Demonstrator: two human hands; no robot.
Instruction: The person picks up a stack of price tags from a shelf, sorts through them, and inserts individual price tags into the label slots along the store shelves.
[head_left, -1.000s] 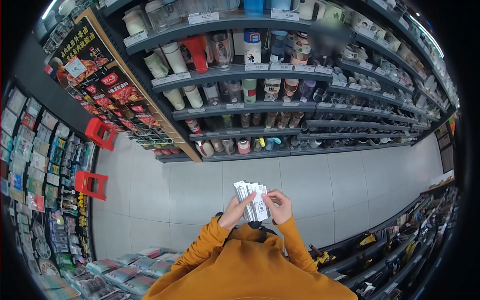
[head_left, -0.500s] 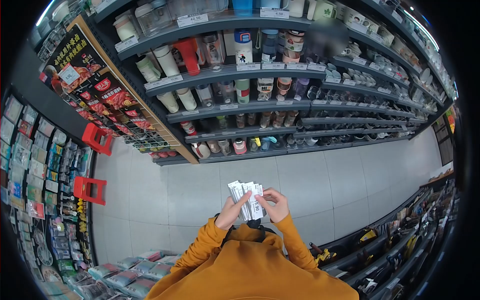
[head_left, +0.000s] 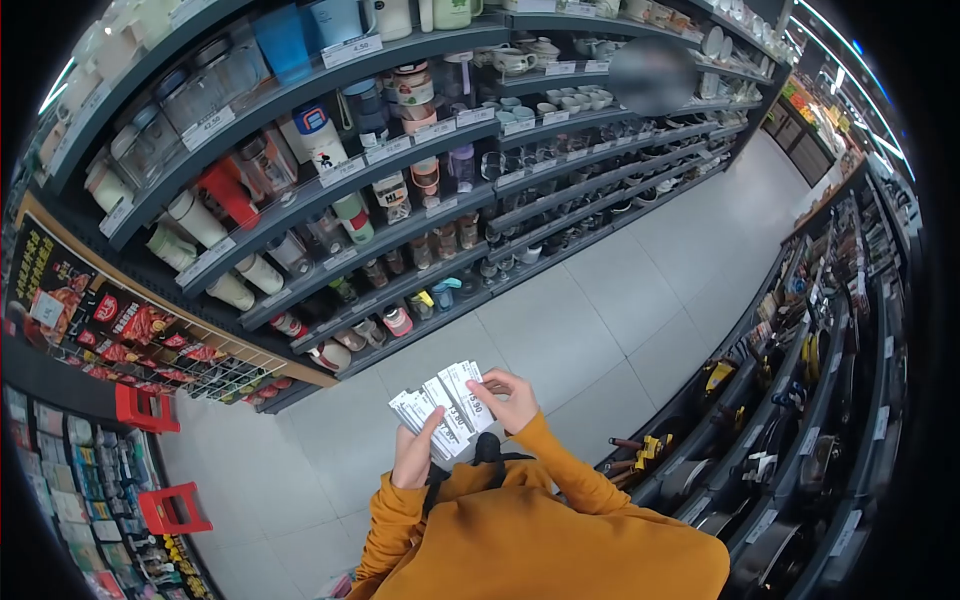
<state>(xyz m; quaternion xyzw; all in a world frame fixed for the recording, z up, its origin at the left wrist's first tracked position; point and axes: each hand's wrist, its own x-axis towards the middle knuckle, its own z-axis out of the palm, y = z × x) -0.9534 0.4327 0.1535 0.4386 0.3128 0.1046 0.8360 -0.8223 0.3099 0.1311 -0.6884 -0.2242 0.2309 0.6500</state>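
Note:
A fanned stack of white price labels (head_left: 452, 432) is held in front of my chest, above the floor. My left hand (head_left: 417, 450) grips the lower left of the stack, its thumb lying across the labels. At the upper right, my right hand (head_left: 503, 398) pinches a label (head_left: 478, 392) printed 15.90, which sits at the right end of the fan. Both sleeves are orange-brown. The fingers behind the labels are hidden.
Ahead, a long shelf (head_left: 290, 215) holds cups, bottles and bowls. Two red stools (head_left: 172, 508) stand at the left near hanging food packets (head_left: 130, 315). Racks of pans (head_left: 770, 460) line the right side. Grey floor tiles (head_left: 590, 340) run between.
The view has swung to the right and tilted, so the shelves slant now. The labels are spread wider, and my right hand has shifted the 15.90 label outward from the stack.

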